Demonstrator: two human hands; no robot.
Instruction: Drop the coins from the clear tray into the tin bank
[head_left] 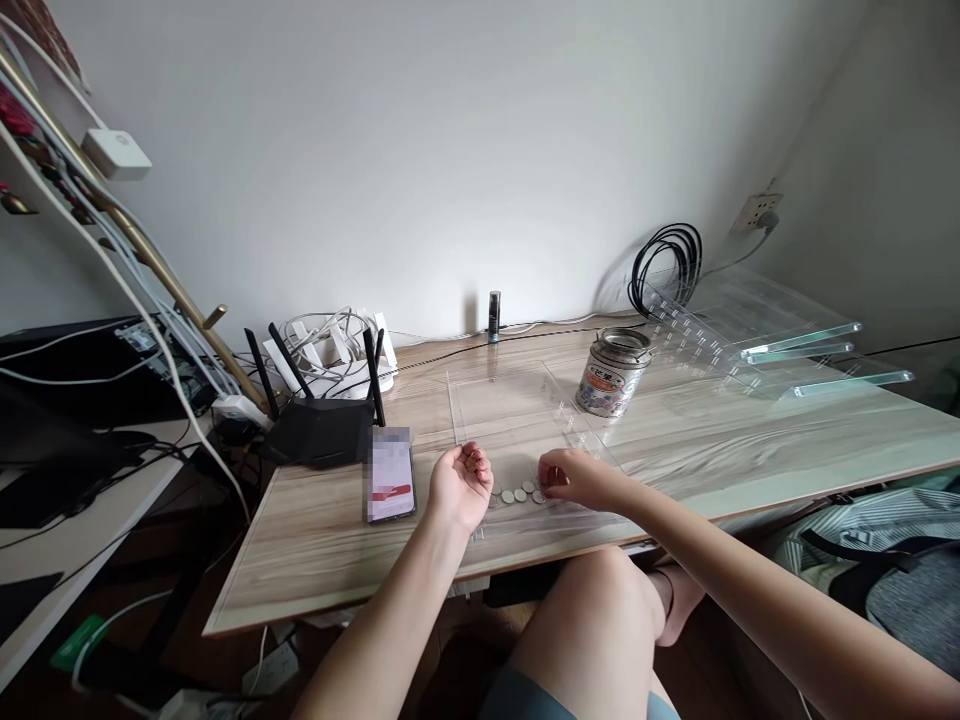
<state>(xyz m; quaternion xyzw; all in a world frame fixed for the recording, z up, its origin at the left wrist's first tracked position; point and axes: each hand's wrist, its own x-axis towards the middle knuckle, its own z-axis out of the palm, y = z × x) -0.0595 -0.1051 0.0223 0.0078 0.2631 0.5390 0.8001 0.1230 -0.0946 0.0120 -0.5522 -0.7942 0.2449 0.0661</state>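
My left hand (459, 487) rests palm up on the wooden table (315, 540), fingers curled round a few coins in the palm. My right hand (576, 478) lies just to its right, fingertips pinched at the end of a short row of silver coins (519, 494). The coins lie on a clear plastic tray (510, 405) between the two hands. A phone (391, 474) lies flat just left of my left hand.
A printed metal tin (613, 374) stands behind the tray. Clear acrylic shelves (757, 340) and a coiled black cable (667, 258) sit at the back right. A black router (319, 425) and tangled white chargers (330, 345) crowd the back left. My bare knee (600, 600) is under the front edge.
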